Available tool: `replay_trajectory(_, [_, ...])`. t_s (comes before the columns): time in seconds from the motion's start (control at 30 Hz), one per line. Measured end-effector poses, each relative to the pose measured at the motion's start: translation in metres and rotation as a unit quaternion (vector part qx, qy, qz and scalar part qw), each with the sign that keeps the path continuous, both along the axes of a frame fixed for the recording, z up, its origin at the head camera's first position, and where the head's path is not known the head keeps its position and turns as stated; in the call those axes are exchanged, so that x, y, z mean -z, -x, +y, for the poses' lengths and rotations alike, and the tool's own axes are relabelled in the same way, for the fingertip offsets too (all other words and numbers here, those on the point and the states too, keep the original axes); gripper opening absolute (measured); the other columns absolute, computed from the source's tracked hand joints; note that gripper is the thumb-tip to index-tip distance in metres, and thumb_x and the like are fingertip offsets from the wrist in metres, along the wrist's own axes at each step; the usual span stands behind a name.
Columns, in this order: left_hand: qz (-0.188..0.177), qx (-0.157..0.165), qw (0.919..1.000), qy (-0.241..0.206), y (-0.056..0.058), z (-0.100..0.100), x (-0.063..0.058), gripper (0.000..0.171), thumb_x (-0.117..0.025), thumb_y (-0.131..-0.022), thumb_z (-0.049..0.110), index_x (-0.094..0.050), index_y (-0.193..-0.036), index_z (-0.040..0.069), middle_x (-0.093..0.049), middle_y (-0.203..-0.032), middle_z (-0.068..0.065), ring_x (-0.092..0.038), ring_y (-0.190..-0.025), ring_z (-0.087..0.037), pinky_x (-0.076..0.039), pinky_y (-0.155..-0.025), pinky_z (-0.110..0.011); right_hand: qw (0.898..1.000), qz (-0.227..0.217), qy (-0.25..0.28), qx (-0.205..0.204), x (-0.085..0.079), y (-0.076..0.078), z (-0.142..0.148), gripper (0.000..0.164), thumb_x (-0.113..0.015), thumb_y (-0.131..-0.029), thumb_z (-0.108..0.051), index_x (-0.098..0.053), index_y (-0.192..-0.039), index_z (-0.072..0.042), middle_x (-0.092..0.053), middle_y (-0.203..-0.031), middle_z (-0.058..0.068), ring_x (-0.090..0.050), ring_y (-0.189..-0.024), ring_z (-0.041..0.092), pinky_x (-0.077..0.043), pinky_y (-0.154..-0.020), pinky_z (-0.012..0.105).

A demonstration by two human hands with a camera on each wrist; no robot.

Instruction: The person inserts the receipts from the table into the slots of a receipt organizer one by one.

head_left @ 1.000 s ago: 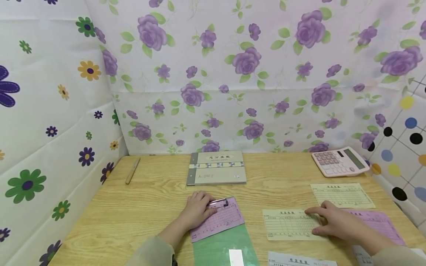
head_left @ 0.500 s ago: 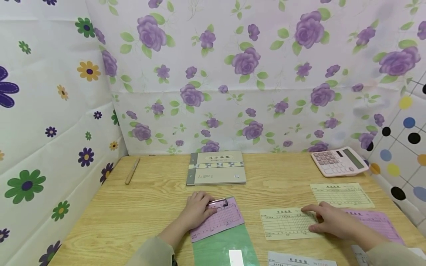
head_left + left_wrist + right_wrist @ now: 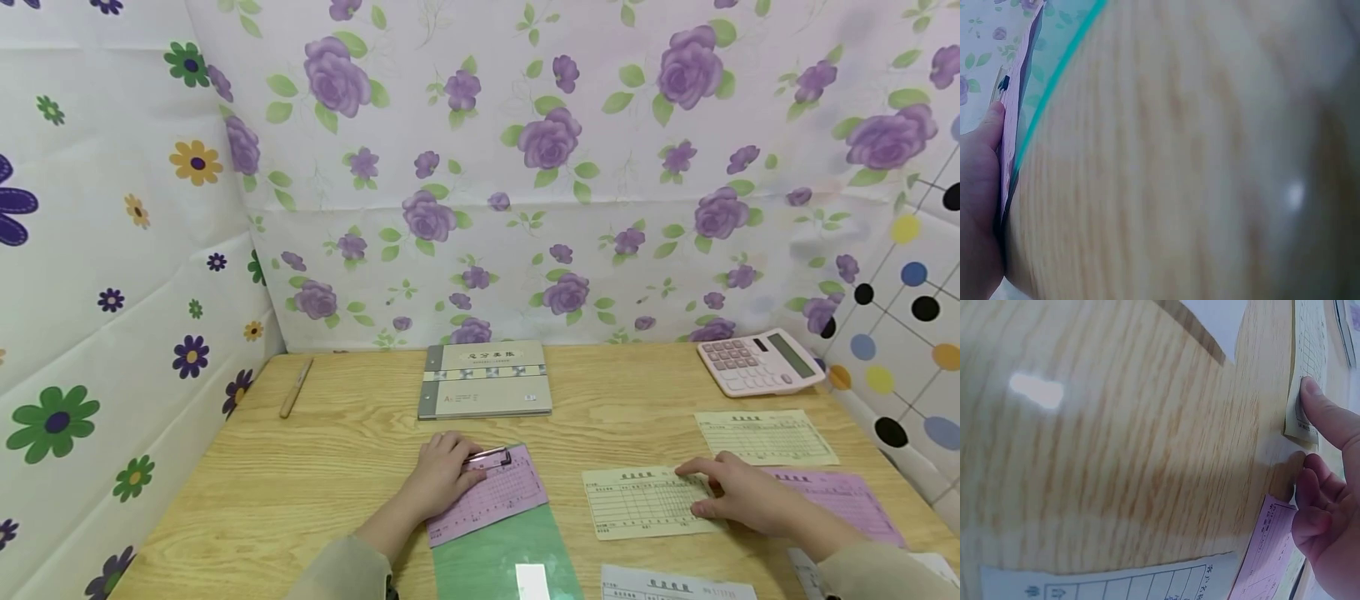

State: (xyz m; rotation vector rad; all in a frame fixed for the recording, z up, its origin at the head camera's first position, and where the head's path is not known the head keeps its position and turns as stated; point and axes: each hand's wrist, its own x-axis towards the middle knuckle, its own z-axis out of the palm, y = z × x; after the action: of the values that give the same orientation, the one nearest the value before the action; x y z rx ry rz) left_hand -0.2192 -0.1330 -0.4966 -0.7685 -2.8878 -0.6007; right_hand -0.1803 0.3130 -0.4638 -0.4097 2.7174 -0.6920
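Observation:
My left hand [image 3: 446, 475] grips the upper left of a green clipboard [image 3: 498, 554], fingers over its top edge beside the metal clip [image 3: 489, 457]. Its thumb [image 3: 992, 125] lies on the pink slip [image 3: 498, 496] under the clip; the left wrist view hides the other fingers. My right hand [image 3: 742, 496] presses the right end of a yellow printed slip [image 3: 637, 504] flat on the table. The index fingertip rests near its top edge, and the thumb [image 3: 1325, 406] touches it lower down. The remaining fingers are bent beneath the palm.
A second yellow slip [image 3: 765, 437] and a pink slip [image 3: 858, 504] lie right. Near the front edge is a white slip [image 3: 675, 582], with more paper under the right sleeve. Farther back are a ledger book [image 3: 483, 379], a pink calculator [image 3: 759, 362] and a wood-handled tool [image 3: 296, 389].
My right hand and the yellow slip under it have shifted slightly left. My left hand stays on the clipboard. The head view has turned slightly.

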Motion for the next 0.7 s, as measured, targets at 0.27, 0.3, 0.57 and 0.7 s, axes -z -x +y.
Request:
replay_trajectory(0.27, [0.003, 0.001, 1.0000, -0.001, 0.000, 0.000, 0.000, 0.039, -0.058, -0.090, 0.042, -0.059, -0.119, 0.015, -0.051, -0.116, -0.002, -0.043, -0.107, -0.021, -0.032, -0.092, -0.042, 1.000, -0.016, 0.016, 0.006, 0.000, -0.001, -0.002, 0.054, -0.071, -0.079, -0.042, -0.055, -0.125, -0.020, -0.045, -0.082, 0.005, -0.041, -0.068, 0.018, -0.033, -0.058, 0.031])
replay_trajectory(0.3, [0.001, 0.000, 1.0000, -0.001, 0.000, 0.000, 0.000, 0.039, -0.058, -0.091, 0.042, -0.059, -0.119, 0.015, -0.051, -0.116, -0.002, -0.042, -0.108, -0.021, -0.032, -0.093, -0.042, 1.000, -0.016, 0.018, 0.004, 0.000, -0.001, -0.002, 0.054, -0.071, -0.080, -0.041, -0.055, -0.126, -0.019, -0.045, -0.080, 0.005, -0.041, -0.066, 0.017, -0.032, -0.057, 0.030])
replay_trajectory(0.57, [-0.012, 0.000, 0.9999, 0.003, -0.001, 0.000, -0.002, 0.038, -0.058, -0.091, 0.041, -0.058, -0.119, 0.015, -0.051, -0.116, -0.002, -0.043, -0.108, -0.021, -0.032, -0.093, -0.043, 0.999, -0.026, 0.033, 0.032, -0.008, -0.002, -0.009, 0.049, -0.073, -0.079, -0.033, -0.058, -0.121, -0.012, -0.058, -0.094, 0.005, -0.053, -0.082, 0.020, -0.044, -0.069, 0.036])
replay_trajectory(0.7, [-0.007, 0.001, 1.0000, 0.003, -0.001, 0.000, -0.003, 0.038, -0.059, -0.091, 0.040, -0.059, -0.119, 0.015, -0.051, -0.116, -0.002, -0.043, -0.106, -0.020, -0.033, -0.092, -0.043, 0.997, -0.010, 0.052, 0.049, -0.016, 0.000, -0.015, 0.040, -0.071, -0.083, -0.026, -0.060, -0.116, -0.008, -0.057, -0.098, 0.004, -0.051, -0.086, 0.022, -0.044, -0.071, 0.038])
